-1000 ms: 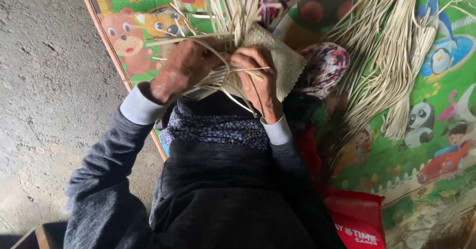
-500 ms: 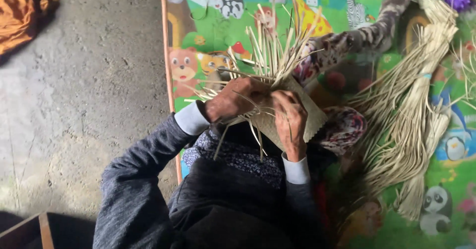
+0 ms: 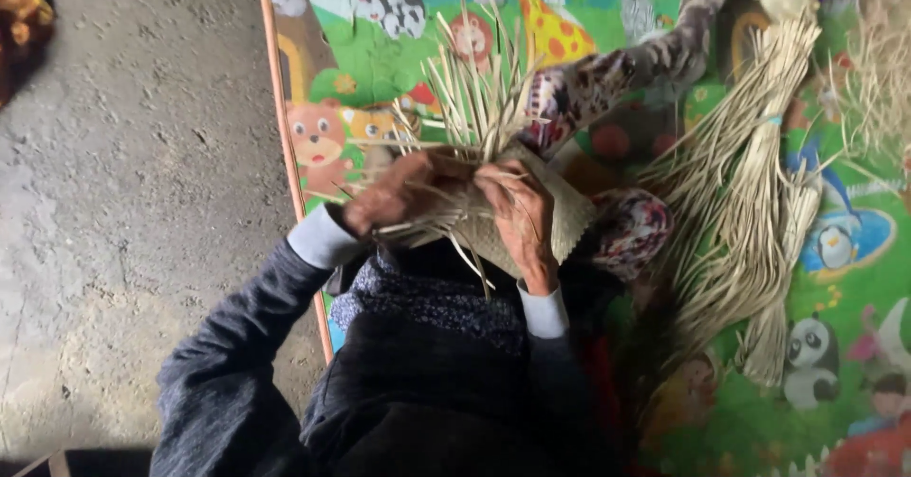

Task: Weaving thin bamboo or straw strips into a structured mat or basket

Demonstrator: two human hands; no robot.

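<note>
Both hands sit a little farther right than half a second ago. Left hand (image 3: 403, 192) grips loose straw strips (image 3: 474, 107); right hand (image 3: 520, 221) pinches strands against the woven mat (image 3: 560, 216), held above the lap over the play mat (image 3: 380, 59).

The woven piece (image 3: 560, 216) and its loose strips (image 3: 474, 107) look like dry, pale straw, matt and fibrous, as does the bundle (image 3: 750, 221) lying on the play mat (image 3: 380, 59), which looks smooth, foam-like and brightly printed. The floor (image 3: 123, 202) is rough, pitted grey concrete. The sleeves (image 3: 237, 325) are soft dark knitted cloth.
</note>
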